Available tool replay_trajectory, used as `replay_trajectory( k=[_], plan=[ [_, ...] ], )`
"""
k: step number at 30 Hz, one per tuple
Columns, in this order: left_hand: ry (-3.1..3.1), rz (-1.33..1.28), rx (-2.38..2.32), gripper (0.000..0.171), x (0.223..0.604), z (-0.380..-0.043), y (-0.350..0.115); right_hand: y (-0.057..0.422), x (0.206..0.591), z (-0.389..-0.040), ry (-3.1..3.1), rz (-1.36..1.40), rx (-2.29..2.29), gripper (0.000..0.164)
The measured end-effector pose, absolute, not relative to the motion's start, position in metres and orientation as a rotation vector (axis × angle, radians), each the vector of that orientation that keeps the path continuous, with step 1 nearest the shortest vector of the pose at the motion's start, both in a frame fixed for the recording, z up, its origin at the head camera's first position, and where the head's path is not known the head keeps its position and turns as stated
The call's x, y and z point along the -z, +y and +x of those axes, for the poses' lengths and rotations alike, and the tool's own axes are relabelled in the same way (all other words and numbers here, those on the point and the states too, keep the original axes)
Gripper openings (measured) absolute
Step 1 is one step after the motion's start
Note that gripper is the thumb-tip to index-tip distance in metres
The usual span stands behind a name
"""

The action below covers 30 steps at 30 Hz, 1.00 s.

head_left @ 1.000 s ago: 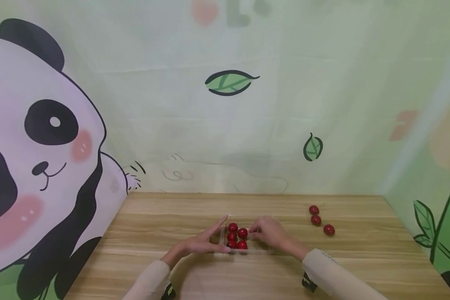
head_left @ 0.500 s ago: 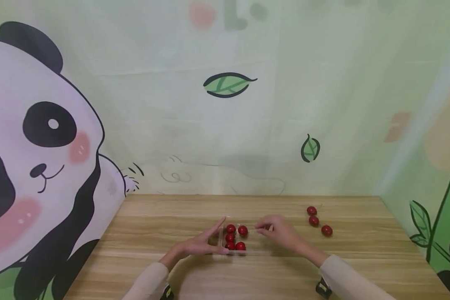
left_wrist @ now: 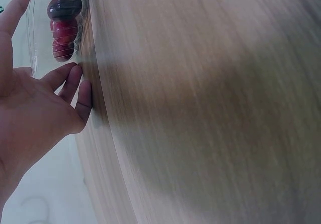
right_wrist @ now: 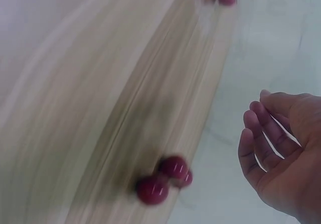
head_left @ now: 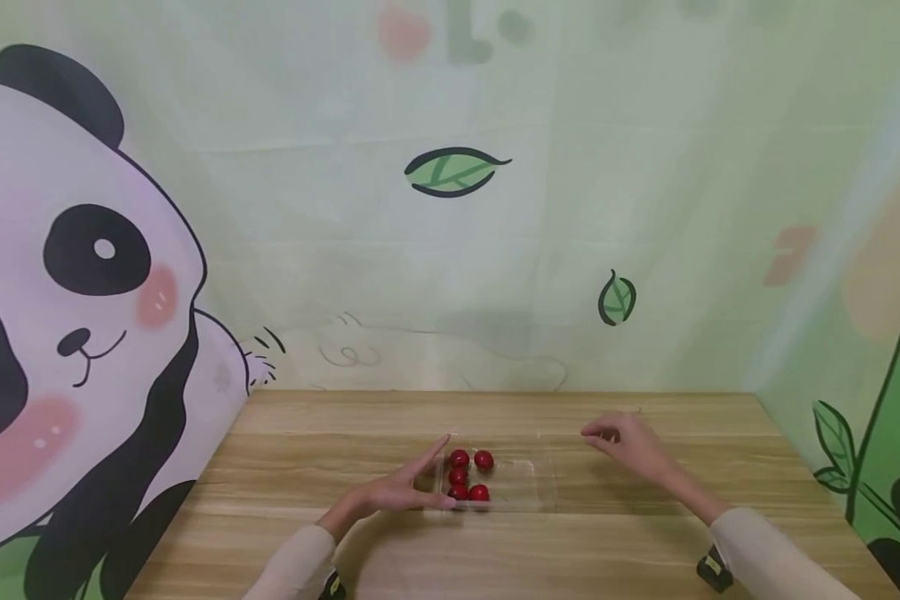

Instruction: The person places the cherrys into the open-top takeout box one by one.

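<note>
In the head view my left hand (head_left: 401, 486) holds the left end of a clear plastic box (head_left: 521, 498), thumb at its front corner and index finger at its back corner. Red cherries (head_left: 483, 460) sit in the left part of the box. The left wrist view shows the lower fingers bent beside the box's end, near the tabletop. My right hand (head_left: 633, 446) hangs in the air right of the box, fingers loosely bent, holding nothing. Loose cherries (right_wrist: 152, 190) lie on the table near it in the right wrist view; the hand hides them in the head view.
The wooden table (head_left: 330, 417) runs back to a printed cloth backdrop (head_left: 345, 250) with a panda and leaves. A thin stem (head_left: 640, 410) shows just behind my right hand.
My right hand has drawn away from a cherry in the box and moved right, over the loose cherries. The left hand keeps its place at the box.
</note>
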<state>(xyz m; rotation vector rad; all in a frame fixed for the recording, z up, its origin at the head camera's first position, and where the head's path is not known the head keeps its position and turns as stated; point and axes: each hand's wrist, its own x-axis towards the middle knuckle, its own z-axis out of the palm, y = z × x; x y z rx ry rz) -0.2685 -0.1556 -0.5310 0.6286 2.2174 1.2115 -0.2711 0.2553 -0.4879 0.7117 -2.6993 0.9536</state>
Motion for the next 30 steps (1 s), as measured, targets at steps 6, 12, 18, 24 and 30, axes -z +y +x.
replay_trajectory(
  k=[6,12,18,24,30],
  plan=[
    [2.216,0.629,-1.22,0.11,0.53,-0.269,-0.157,0.287,0.489,-0.282,-2.759,0.574,-0.884,0.012],
    [2.208,0.625,-1.216,0.108,0.53,-0.269,-0.157,0.311,0.492,-0.294,-2.756,0.499,-0.857,0.013],
    [2.212,0.622,-1.214,0.108,0.528,-0.268,-0.158,0.32,0.496,-0.307,-2.733,0.466,-0.83,0.017],
    [2.215,0.619,-1.211,0.109,0.527,-0.268,-0.159,0.322,0.506,-0.318,-2.775,0.504,-0.851,0.021],
    [2.215,0.612,-1.219,0.11,0.528,-0.265,-0.159,0.323,0.516,-0.325,-2.819,0.506,-0.816,0.019]
  ],
)
